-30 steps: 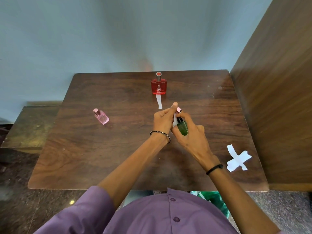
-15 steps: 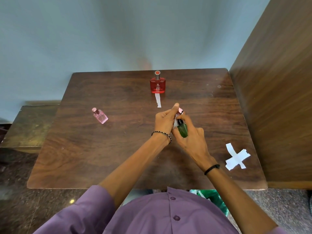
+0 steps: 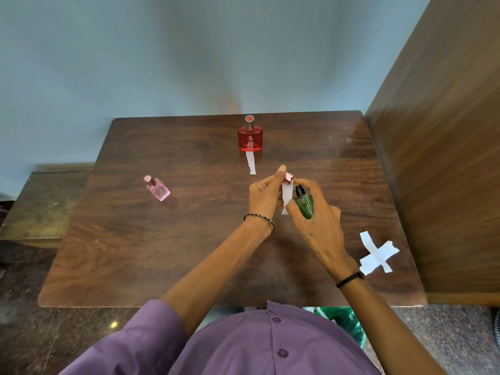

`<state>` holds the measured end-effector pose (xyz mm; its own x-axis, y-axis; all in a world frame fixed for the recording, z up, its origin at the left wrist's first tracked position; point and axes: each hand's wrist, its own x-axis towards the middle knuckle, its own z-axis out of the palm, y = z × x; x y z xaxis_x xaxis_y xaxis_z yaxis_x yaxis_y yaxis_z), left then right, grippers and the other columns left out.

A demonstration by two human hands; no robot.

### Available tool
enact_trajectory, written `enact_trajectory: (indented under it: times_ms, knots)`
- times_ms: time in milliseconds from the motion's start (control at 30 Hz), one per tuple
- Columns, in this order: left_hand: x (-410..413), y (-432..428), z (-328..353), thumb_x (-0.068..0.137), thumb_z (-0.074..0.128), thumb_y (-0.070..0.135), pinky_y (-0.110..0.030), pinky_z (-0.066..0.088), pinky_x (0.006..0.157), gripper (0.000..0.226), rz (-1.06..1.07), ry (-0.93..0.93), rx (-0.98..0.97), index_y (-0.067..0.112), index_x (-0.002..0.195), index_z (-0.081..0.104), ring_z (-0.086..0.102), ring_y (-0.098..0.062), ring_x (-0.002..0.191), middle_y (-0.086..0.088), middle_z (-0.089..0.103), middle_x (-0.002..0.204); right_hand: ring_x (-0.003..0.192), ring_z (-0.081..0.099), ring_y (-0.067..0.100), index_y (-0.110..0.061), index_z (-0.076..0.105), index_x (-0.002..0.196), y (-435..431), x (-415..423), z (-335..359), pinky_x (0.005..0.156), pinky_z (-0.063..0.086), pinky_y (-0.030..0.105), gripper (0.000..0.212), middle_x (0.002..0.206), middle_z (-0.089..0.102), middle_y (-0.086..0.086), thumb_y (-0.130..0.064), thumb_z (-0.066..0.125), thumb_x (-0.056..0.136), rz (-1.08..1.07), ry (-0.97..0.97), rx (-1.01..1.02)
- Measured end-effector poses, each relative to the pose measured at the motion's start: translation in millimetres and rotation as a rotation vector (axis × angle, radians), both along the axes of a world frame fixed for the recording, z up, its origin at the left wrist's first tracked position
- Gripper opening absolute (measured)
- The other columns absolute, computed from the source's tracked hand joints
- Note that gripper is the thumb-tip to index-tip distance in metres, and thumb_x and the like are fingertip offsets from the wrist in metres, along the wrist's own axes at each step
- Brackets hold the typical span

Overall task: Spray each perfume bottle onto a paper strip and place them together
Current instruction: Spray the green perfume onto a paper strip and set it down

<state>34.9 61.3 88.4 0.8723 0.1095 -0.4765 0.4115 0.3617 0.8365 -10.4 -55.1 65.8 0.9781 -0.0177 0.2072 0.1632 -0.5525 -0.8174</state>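
Head view: the red bottle (image 3: 250,139) has a label reading "RED" over "ZX" under an R logo; the smaller print is unreadable. The green bottle (image 3: 305,206) carries a pale "Z". The right hand (image 3: 318,226) has its fingers curled round the green bottle, dark textured glass with a bare black spray nozzle and the index finger arched over it. The left hand (image 3: 266,197) fingers pinch a white paper strip (image 3: 286,194) held upright just left of the nozzle. A pink metallic cap (image 3: 289,177) sits at the same fingertips, above the strip.

The red bottle is squarish clear glass with a silver collar, upright, well beyond the fingers. A second strip (image 3: 251,164) lies flat just in front of its base. The pink bottle (image 3: 158,189) is small square glass, well left of the fingers. Crossed loose strips (image 3: 377,253) lie to the right of the fingers, nearer the person.

The bench (image 3: 162,253) is dark glossy wood grain with rounded corners. A pale blue-grey wall (image 3: 162,63) is behind it, a brown wood panel (image 3: 446,131) to the right and a speckled stone floor (image 3: 24,334) below. There is a beaded bracelet (image 3: 259,221) on the left wrist and a black band (image 3: 350,279) on the right.
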Motion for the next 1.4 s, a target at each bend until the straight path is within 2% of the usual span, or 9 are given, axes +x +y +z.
enact_trajectory:
  times_ms: [133,300,467,633,733,833,967,1167,1400]
  knots:
    - [1,-5,1,0.093,0.069,0.031,-0.023,0.055,0.061,0.030,-0.003,-0.031,-0.010,0.004,0.085,0.078,0.063,-0.011,0.062,-0.003,0.070,0.068,0.069,0.066,0.002,-0.041,0.046,0.133,0,0,0,0.056,0.051,0.010,0.043,0.071,0.062,-0.016,-0.042,0.057,0.091,0.041,0.002,-0.031]
    - [2,-9,2,0.093,0.070,0.030,-0.028,0.059,0.069,0.031,0.053,-0.046,-0.030,0.001,0.086,0.077,0.068,-0.018,0.072,-0.009,0.074,0.078,0.069,0.067,0.004,-0.033,0.047,0.142,0,4,-4,0.063,0.052,0.014,0.049,0.084,0.068,-0.011,-0.033,0.066,0.097,0.040,0.003,-0.087]
    - [2,-10,2,0.093,0.070,0.030,-0.024,0.056,0.063,0.029,0.066,-0.072,-0.035,0.012,0.072,0.078,0.064,-0.008,0.054,0.003,0.070,0.060,0.072,0.069,0.013,-0.026,0.044,0.147,2,9,-2,0.064,0.061,0.033,0.049,0.094,0.072,0.000,-0.033,0.062,0.102,0.071,0.005,-0.102]
    - [4,-11,4,0.095,0.067,0.032,-0.016,0.040,0.039,0.043,0.050,-0.084,-0.008,0.022,0.053,0.073,0.044,-0.001,0.035,0.013,0.052,0.042,0.072,0.070,0.019,-0.018,0.043,0.153,0,10,-1,0.063,0.052,0.019,0.058,0.094,0.074,0.007,-0.033,0.062,0.101,0.092,-0.027,-0.102]
    - [6,-12,5,0.095,0.068,0.031,-0.017,0.041,0.042,0.036,0.058,-0.083,-0.024,0.018,0.061,0.075,0.047,-0.004,0.041,0.006,0.057,0.049,0.063,0.063,0.011,-0.013,0.045,0.150,0,11,0,0.057,0.041,0.004,0.057,0.089,0.072,0.003,-0.032,0.063,0.100,0.076,-0.040,-0.127]
    - [6,-15,6,0.095,0.067,0.029,-0.016,0.043,0.043,0.030,0.047,-0.084,-0.044,0.010,0.072,0.075,0.049,-0.003,0.040,0.006,0.060,0.050,0.060,0.059,0.011,-0.011,0.050,0.144,1,11,-1,0.053,0.048,0.013,0.053,0.087,0.072,0.003,-0.032,0.065,0.098,0.042,-0.040,-0.117]
    - [5,-18,5,0.095,0.067,0.028,-0.016,0.046,0.044,0.029,0.035,-0.083,-0.060,0.009,0.075,0.075,0.054,-0.002,0.040,0.007,0.064,0.051,0.058,0.055,0.007,-0.011,0.053,0.143,0,8,-4,0.055,0.036,0.003,0.052,0.083,0.074,0.004,-0.031,0.067,0.097,-0.009,-0.079,-0.148]
    - [9,-19,7,0.095,0.068,0.031,-0.017,0.042,0.044,0.030,0.046,-0.033,-0.097,0.003,0.085,0.074,0.053,-0.017,0.058,-0.012,0.059,0.075,0.070,0.067,0.014,-0.021,0.049,0.147,-5,8,-3,0.062,0.057,0.028,0.066,0.093,0.074,0.005,-0.059,0.043,0.094,0.020,-0.043,-0.108]
    - [8,-22,5,0.096,0.066,0.027,-0.010,0.033,0.035,0.029,0.034,-0.027,-0.099,0.006,0.077,0.073,0.042,0.000,0.033,0.009,0.055,0.045,0.062,0.066,0.015,-0.015,0.050,0.143,-6,9,-5,0.058,0.060,0.037,0.050,0.081,0.067,-0.004,-0.036,0.062,0.099,0.026,-0.012,-0.099]
